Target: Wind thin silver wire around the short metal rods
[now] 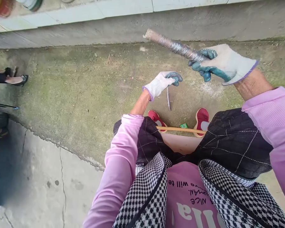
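Note:
My right hand (216,65), in a white knit glove with blue-green coated palm and fingers, is closed around one end of a wooden stick (154,35). Thin silvery wire (178,47) is wound in many turns about the stick's middle; its far end is bare and points up and left. My left hand (165,81), gloved alike, is lower and to the left, its fingers curled. A short, thin, ribbed metal rod (168,99) sticks out from under that hand toward my feet. The curled fingers hide its upper end.
I sit with a yellow-edged seat or board (180,129) between my knees, red shoes (201,118) on mossy ground. A green scrap (183,125) lies between them. A tiled ledge (123,11) runs along the top, with containers (30,3). Another person's feet (19,80) show at left.

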Demonstrator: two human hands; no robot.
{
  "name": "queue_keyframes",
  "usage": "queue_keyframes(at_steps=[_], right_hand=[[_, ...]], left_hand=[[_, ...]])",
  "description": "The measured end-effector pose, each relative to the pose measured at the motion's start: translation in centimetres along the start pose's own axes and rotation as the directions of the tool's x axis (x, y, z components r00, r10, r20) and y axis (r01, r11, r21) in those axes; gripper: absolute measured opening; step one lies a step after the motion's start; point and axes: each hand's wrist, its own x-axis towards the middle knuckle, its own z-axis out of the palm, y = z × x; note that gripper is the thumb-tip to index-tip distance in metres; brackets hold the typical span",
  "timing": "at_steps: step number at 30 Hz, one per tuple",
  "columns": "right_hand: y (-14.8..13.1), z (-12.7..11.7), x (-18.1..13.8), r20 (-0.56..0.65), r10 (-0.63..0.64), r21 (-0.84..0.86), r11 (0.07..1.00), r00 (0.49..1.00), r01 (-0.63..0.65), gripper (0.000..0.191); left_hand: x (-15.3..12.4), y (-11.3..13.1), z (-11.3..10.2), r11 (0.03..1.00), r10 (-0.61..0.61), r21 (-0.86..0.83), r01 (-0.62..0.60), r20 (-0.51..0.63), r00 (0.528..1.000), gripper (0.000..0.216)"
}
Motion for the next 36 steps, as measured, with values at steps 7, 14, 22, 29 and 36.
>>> queue_keyframes(at_steps=[7, 14, 22, 29, 36], right_hand=[[2.5, -0.4, 0.1, 0.511, 0.188, -0.282, 0.958, 0.839, -0.043, 0.027], [4.3, 1.1, 2.5, 0.138, 0.324, -0.842, 0.536, 0.936, -0.062, 0.046], [1.3, -1.8, 2.5, -0.243, 0.01, -0.547, 0.825, 0.97, -0.146, 0.029], [1.8, -2.0, 0.6, 0.342, 0.019, 0.013, 1.0, 0.94, -0.025, 0.021], [4.5, 0.7, 1.9, 0.235, 0.378, -0.872, 0.489, 0.896, 0.023, 0.027]], left_hand=[[-0.3, -0.9, -2.1, 0.988, 0.016, 0.152, -0.022, 0.038, 0.999, 0.013], [0.0, -1.6, -1.3, 0.972, -0.036, 0.233, 0.033, 0.008, 0.999, 0.007], [0.0, -0.2, -1.0, 0.994, -0.017, 0.105, 0.012, 0.047, 0.999, 0.04], [0.2, -1.0, -2.2, 0.984, 0.009, 0.175, -0.013, 0.023, 1.0, 0.036], [0.0, -1.6, -2.1, 0.965, -0.037, 0.258, 0.039, -0.01, 0.999, 0.012]])
